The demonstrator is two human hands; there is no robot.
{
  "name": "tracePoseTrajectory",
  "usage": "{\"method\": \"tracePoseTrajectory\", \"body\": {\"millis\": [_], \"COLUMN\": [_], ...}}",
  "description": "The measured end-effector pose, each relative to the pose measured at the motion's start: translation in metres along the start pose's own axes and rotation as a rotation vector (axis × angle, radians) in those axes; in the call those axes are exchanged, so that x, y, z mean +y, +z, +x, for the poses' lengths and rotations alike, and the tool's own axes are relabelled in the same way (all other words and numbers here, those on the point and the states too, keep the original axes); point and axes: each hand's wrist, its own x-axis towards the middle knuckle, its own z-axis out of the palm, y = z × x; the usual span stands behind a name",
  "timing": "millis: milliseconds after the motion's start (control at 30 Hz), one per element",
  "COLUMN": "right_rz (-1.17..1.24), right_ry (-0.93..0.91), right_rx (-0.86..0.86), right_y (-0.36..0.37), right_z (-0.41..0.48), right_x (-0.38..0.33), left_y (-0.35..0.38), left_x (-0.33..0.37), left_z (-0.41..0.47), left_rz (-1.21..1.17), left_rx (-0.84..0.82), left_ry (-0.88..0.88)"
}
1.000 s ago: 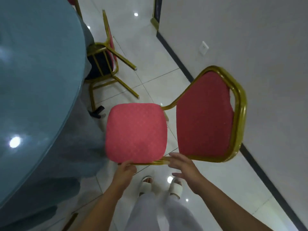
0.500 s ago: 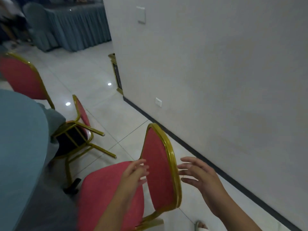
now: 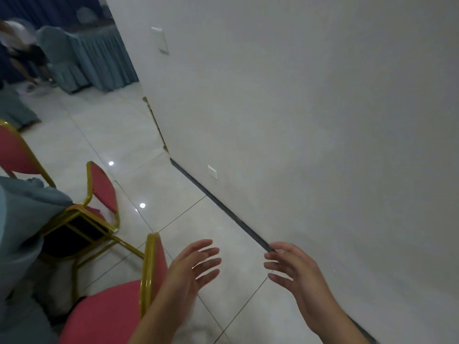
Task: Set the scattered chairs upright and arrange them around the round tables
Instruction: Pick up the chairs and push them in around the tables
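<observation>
Wall (image 3: 323, 120) at right, its base edging open tiled floor (image 3: 119, 135) | round table (image 3: 15, 219) far left | upright chair (image 3: 111, 314) at table edge; tilted chair (image 3: 99, 194) behind | left hand (image 3: 191, 271), right hand (image 3: 298, 271): fingers spread, empty, above open floor.

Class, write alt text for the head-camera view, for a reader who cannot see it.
The left hand and right hand, open and empty, hover over a tiled floor beside a white wall. Left of them stands a red, gold-framed chair; beyond it a second chair tilts against a blue-clothed table.
</observation>
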Motion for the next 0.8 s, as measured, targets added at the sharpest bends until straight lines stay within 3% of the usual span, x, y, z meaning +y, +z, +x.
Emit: {"method": "tracePoseTrajectory", "body": {"millis": [200, 333, 633, 800], "right_rz": [-0.06, -0.165, -0.317, -0.35], "right_ry": [0.062, 0.091, 0.075, 0.219], "right_rx": [-0.077, -0.13, -0.391, -0.455], "right_y": [0.009, 0.04, 0.19, 0.281], "right_z": [0.095, 0.18, 0.343, 0.425], "right_x": [-0.034, -0.061, -0.146, -0.145], "left_y": [0.007, 0.009, -0.034, -0.089], "left_x": [0.005, 0.034, 0.173, 0.205], "left_z": [0.068, 0.141, 0.258, 0.296], "left_rz": [0.043, -0.013, -0.153, -0.286], "left_rx": [0.19, 0.273, 0.409, 0.553], "left_ry": [-0.131, -0.123, 0.05, 0.012]}}
